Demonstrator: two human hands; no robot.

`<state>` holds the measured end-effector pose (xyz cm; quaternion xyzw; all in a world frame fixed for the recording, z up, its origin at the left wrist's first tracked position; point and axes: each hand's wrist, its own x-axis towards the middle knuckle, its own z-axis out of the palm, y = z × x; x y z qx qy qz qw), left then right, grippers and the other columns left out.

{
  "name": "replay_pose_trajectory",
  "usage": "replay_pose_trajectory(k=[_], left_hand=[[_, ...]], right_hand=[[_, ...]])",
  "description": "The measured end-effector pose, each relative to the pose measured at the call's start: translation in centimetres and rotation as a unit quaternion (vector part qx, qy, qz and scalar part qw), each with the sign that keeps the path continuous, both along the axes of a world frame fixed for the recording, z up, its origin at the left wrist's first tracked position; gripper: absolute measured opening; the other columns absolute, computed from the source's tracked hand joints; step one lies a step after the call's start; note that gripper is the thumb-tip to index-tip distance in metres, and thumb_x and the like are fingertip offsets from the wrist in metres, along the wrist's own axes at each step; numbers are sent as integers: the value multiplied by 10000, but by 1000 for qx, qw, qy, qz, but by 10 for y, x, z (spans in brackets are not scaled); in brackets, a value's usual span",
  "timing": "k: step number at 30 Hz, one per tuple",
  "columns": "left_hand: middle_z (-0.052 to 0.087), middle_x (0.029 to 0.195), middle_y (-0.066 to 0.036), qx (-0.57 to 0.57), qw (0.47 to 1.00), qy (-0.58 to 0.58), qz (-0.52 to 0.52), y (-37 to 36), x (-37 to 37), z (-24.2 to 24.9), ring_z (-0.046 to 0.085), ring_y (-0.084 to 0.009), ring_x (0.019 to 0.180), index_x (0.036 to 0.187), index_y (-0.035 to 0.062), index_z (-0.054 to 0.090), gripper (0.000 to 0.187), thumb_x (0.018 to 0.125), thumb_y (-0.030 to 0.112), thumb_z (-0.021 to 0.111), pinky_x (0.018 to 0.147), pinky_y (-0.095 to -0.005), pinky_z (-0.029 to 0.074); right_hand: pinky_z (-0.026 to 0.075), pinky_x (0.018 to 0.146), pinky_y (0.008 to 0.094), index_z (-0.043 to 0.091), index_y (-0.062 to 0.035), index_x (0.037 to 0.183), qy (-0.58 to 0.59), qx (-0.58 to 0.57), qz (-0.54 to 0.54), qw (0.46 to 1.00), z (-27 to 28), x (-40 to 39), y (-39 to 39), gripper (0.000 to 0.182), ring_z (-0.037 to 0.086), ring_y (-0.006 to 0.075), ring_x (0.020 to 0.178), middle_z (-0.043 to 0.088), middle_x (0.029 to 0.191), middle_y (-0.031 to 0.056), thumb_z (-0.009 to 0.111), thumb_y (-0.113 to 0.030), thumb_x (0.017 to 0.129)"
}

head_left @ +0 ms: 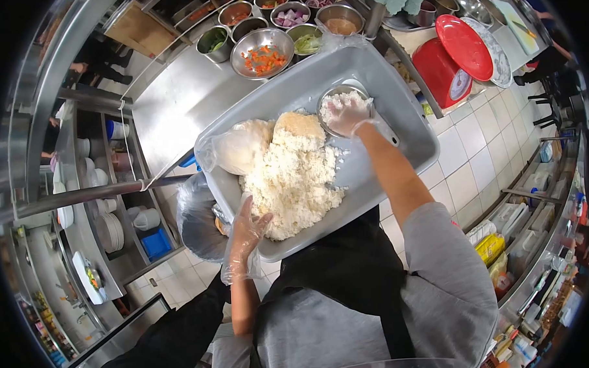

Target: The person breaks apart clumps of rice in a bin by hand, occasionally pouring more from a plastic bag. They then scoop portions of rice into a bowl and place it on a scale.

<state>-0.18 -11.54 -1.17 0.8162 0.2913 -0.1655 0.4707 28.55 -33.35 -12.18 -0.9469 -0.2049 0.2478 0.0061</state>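
A grey plastic tub [395, 83] holds a large heap of cooked white rice [288, 191]. My left hand [249, 226], in a clear plastic glove, is at the heap's near left edge with fingers apart. At the tub's right side is a round metal bowl [344, 89] with rice in it. My right hand [349, 115], also gloved, lies over that rice with its fingers extended; the fingertips are partly lost against the white grains. A clear plastic bag with pale contents [241, 147] and a browner rice clump [299, 127] sit against the heap.
Metal bowls of cut vegetables stand beyond the tub, including diced carrots [261, 59] and purple onion [290, 18]. A red scale [438, 72] stands at the upper right. A lined bin [202, 219] is left of the tub. Beside me, a person's dark sleeve [170, 344] shows.
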Motion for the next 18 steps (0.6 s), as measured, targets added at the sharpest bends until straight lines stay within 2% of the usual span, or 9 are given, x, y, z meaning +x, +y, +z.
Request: replay_pose_trajectory(k=[2,3,6,8,10,12,14,16,18], left_hand=[[497,1132,-223,16,999,-42,4,3,-3,1,589,-283,872,1250,-37,322,707,723,274,675,742,-320,466],[497,1132,-223,14,999,-45,10,5,-3,-1,589,-283,872,1250,-37,322,707,723,274,675,742,-320,466],[508,1123,-218,5,997,-74,28,8,-18,-7,587,-272,878,1239,-35,341,683,725,271,671,746,-316,464],[500,1136,-218,30,999,-32,15,9,-21,-19,586,-266,882,1224,-30,366,654,732,288,659,755,-326,460],[497,1139,-220,8,999,-39,34,7,-27,-50,578,-283,903,1217,-21,382,649,733,315,654,770,-339,454],[501,1131,-227,144,980,-45,-129,6,-32,-81,571,-291,919,1216,-24,386,654,732,325,652,772,-335,451],[501,1130,-231,125,982,-46,-133,-5,-27,-81,569,-290,925,1215,-33,386,654,733,322,650,774,-327,450],[501,1129,-236,105,983,-42,-144,-16,-23,-70,566,-288,930,1213,-42,386,654,735,318,648,776,-319,448],[498,1137,-236,-45,998,15,-49,-27,-11,-48,567,-277,924,1210,-56,386,655,734,307,652,774,-314,450]], right_hand=[[183,1037,388,159,-119,1353,88,141,54,985,5,28,-16,715,176,316,1278,179,1387,159,496,-422,801],[291,981,341,336,-38,1271,-16,345,-7,939,-5,19,-30,655,358,313,1184,390,1254,217,557,-400,771],[370,900,376,496,-20,1130,-55,434,-136,889,12,5,-42,533,509,298,1024,547,1070,193,556,-408,769],[406,834,384,583,-21,999,-52,387,-117,913,20,-21,-32,500,568,270,916,612,922,161,534,-462,768],[372,900,365,494,-21,1144,253,129,78,956,39,-51,-10,620,513,288,1028,557,1071,177,503,-514,769],[318,964,345,347,-3,1260,179,162,36,970,-22,-80,-5,786,428,299,1132,458,1209,189,502,-573,742],[266,1005,325,187,11,1319,267,202,56,941,-52,-96,9,976,348,311,1194,365,1290,186,545,-626,672],[320,952,335,297,-8,1272,252,216,21,943,-87,-130,17,952,415,319,1125,439,1206,201,598,-621,608],[374,899,344,407,-28,1225,228,227,-17,947,-85,-149,19,931,482,326,1055,513,1121,216,650,-616,545]])
